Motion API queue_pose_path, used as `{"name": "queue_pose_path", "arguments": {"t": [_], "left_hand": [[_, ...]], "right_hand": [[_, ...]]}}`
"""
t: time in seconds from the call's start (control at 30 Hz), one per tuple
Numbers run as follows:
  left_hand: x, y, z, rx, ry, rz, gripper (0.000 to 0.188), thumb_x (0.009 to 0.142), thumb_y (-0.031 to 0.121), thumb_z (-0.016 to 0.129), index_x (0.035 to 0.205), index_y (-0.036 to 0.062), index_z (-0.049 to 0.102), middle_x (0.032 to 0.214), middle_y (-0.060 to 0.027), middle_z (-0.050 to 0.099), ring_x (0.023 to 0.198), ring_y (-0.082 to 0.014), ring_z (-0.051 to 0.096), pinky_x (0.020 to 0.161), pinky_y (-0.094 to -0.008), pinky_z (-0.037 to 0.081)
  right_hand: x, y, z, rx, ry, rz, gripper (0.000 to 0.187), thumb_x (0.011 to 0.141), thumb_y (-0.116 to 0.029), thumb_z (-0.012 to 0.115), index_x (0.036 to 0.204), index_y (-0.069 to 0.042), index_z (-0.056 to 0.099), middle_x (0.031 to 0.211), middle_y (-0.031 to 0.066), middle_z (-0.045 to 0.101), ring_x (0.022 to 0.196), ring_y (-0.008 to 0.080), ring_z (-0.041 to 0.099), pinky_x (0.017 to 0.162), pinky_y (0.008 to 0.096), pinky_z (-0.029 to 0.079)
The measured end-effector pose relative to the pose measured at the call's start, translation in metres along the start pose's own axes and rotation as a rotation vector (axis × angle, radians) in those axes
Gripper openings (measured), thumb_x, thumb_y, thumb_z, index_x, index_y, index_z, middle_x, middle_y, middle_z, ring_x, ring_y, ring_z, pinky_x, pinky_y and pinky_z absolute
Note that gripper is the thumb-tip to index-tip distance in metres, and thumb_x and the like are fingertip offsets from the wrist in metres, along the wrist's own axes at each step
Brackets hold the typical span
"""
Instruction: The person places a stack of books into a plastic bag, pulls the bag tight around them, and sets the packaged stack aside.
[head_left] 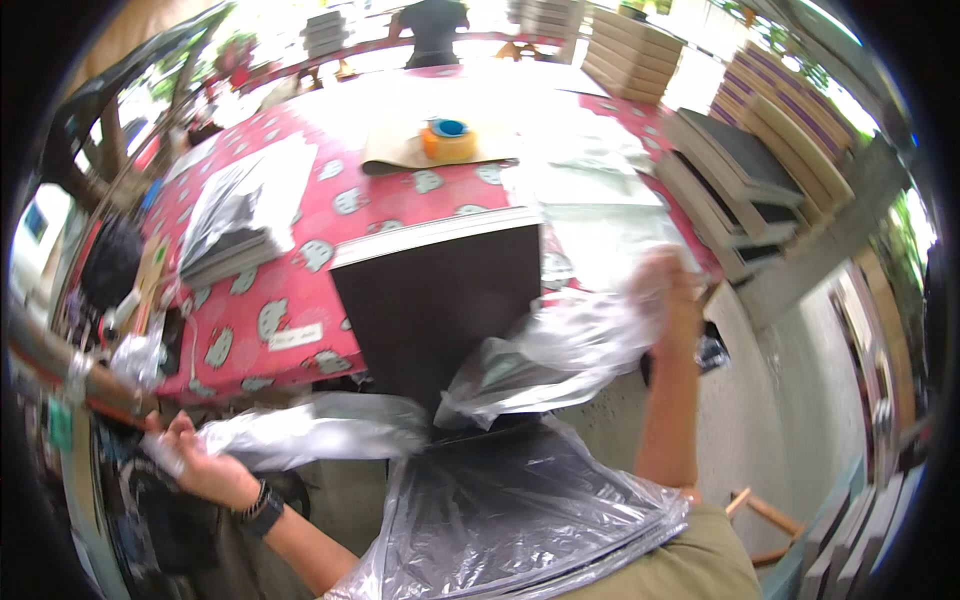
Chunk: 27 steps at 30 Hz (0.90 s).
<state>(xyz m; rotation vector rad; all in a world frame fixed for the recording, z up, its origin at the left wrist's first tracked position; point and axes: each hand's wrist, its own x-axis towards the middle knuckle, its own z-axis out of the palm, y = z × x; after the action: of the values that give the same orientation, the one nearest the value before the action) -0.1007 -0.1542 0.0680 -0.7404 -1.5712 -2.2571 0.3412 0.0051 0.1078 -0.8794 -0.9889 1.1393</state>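
Observation:
A flat black panel with a thick white edge [440, 300] stands tilted in front of me, its top resting over the near table edge. On my lap, a dark flat item [520, 520] lies under wrinkled clear plastic. Out at the lower left, my left hand [205, 468], with a dark band on its wrist, is closed on the end of a strip of clear plastic [320, 430]. My right hand [662, 280], blurred, is raised at the right and grips another bunched length of plastic [560, 350]. The two lengths come together near the panel's lower part.
The pink patterned table [330, 230] carries tape rolls [447, 140] on brown card, a plastic-covered stack [245, 215] at left and clear plastic sheets [610, 220] at right. Dark-topped boxes [735, 160] are piled beyond its right side. A person [430, 30] is at the far end.

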Motion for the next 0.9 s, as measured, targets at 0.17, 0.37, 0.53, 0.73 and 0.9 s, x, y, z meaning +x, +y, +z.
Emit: {"name": "queue_pose_path", "arguments": {"t": [0.17, 0.37, 0.53, 0.73, 0.9], "left_hand": [[-0.081, 0.057, 0.077, -0.212, -1.038, -0.225, 0.057, 0.076, 0.031, 0.06, 0.118, -0.0016, 0.04, 0.081, -0.0032, 0.047, 0.06, -0.0126, 0.044, 0.058, -0.0225, 0.038], [-0.15, 0.057, 0.091, 0.047, -1.935, -0.457, 0.055, 0.071, 0.018, 0.063, 0.116, -0.0022, 0.04, 0.08, -0.0016, 0.046, 0.061, -0.0115, 0.044, 0.058, -0.022, 0.038], [-0.169, 0.048, 0.087, -0.107, -1.986, -0.581, 0.054, 0.07, 0.015, 0.062, 0.116, -0.0022, 0.04, 0.079, -0.001, 0.046, 0.061, -0.0112, 0.044, 0.058, -0.0216, 0.038], [-0.162, 0.036, 0.075, -0.375, -1.821, -0.786, 0.054, 0.068, 0.011, 0.062, 0.116, -0.0022, 0.041, 0.079, -0.0003, 0.045, 0.061, -0.0109, 0.044, 0.058, -0.0211, 0.038], [-0.095, 0.038, 0.066, -0.798, -1.127, -0.835, 0.054, 0.067, 0.008, 0.061, 0.115, -0.0022, 0.041, 0.078, 0.0003, 0.045, 0.061, -0.0106, 0.044, 0.059, -0.0208, 0.038]], "right_hand": [[-0.044, 0.032, 0.102, -0.404, -1.106, -0.139, 0.021, 0.078, -0.012, 0.053, 0.098, -0.005, 0.058, 0.07, 0.0116, 0.059, 0.053, 0.0206, 0.054, 0.05, 0.0314, 0.042], [-0.027, 0.009, 0.08, -0.361, -1.391, -0.064, 0.024, 0.073, -0.021, 0.066, 0.073, 0.002, 0.061, 0.067, 0.0103, 0.061, 0.06, 0.0151, 0.058, 0.056, 0.0294, 0.045], [-0.039, 0.04, 0.041, 0.239, -1.679, 0.006, 0.025, 0.069, -0.014, 0.07, 0.087, 0.003, 0.063, 0.077, 0.0108, 0.064, 0.069, 0.0138, 0.058, 0.065, 0.0282, 0.045], [-0.01, 0.033, 0.028, 1.415, -0.876, 0.286, 0.049, 0.085, -0.043, 0.042, 0.12, -0.008, 0.044, 0.1, 0.013, 0.058, 0.084, 0.0241, 0.057, 0.075, 0.0385, 0.045], [-0.043, 0.055, 0.043, 0.282, -1.848, 0.383, 0.045, 0.068, -0.025, 0.07, 0.102, 0.002, 0.055, 0.088, 0.0169, 0.061, 0.063, 0.0173, 0.055, 0.058, 0.0289, 0.045]]}}
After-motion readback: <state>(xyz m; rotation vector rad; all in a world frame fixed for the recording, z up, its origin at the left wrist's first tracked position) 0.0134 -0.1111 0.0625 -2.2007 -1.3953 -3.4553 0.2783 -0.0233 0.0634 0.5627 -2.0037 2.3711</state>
